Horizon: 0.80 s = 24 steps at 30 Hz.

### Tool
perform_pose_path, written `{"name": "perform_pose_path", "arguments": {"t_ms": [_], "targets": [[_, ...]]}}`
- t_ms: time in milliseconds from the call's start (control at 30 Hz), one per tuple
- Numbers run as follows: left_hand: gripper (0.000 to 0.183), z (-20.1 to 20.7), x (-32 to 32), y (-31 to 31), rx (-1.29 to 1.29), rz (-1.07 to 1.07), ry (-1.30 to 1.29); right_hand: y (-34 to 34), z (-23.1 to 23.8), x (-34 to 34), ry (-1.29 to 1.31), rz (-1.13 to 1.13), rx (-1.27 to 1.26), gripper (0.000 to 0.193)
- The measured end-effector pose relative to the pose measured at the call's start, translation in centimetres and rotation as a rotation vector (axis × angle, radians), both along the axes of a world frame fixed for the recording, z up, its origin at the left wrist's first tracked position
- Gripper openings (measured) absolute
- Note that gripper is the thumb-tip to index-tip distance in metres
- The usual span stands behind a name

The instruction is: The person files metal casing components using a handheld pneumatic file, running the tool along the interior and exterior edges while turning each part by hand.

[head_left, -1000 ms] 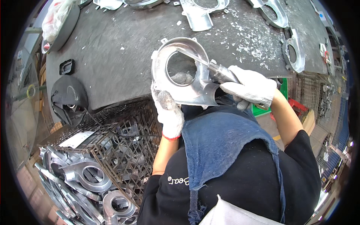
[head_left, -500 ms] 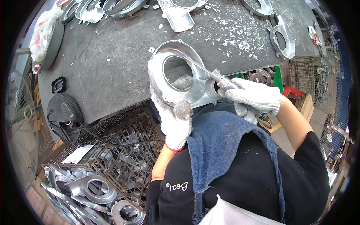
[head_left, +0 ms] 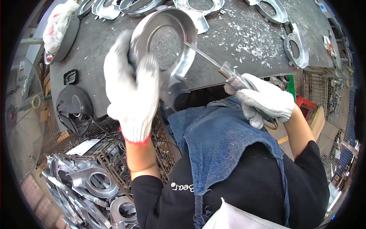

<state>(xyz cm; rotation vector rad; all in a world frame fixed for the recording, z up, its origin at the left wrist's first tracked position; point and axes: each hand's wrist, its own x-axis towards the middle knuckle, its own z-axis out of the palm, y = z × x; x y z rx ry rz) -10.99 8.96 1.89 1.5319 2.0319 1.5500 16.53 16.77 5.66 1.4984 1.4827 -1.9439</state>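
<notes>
My left hand [head_left: 131,89], in a white knit glove with a red cuff, grips a silvery ring-shaped metal housing [head_left: 180,70] by its left side. The housing is tilted up over the near edge of the bench, and its lower spout is blurred. In my gloved right hand [head_left: 267,100] is a metal powered hand tool [head_left: 231,76] with a long thin rod. The rod points up and left, and its tip lies at the right inner rim of the ring; contact cannot be made out.
Silvery flakes [head_left: 248,42] are scattered over the dark bench [head_left: 225,57]. More metal housings [head_left: 297,47] lie along its far side. A black cap [head_left: 74,108] hangs at the left edge. Below left, a wire basket [head_left: 110,152] stands by a heap of housings [head_left: 101,183].
My left hand has shifted from under the housing to its left side, lifting and turning the housing up and left. My right hand has moved slightly right with the tool.
</notes>
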Motion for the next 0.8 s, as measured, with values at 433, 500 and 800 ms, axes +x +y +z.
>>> {"name": "perform_pose_path", "arguments": {"t_ms": [433,500,800], "targets": [[0.043,-1.5,3.0,1.7,-0.004,-0.085,0.502,1.4,-4.0,-4.9,-0.060,0.465,0.221,0.044],[0.042,-1.3,3.1,1.8,-0.022,-0.070,0.483,2.1,-4.4,-4.7,-0.125,0.573,0.435,0.044],[0.066,0.0,4.1,-0.1,-0.268,0.025,0.660,3.3,-6.2,-2.6,-0.216,0.674,1.154,0.038]]}}
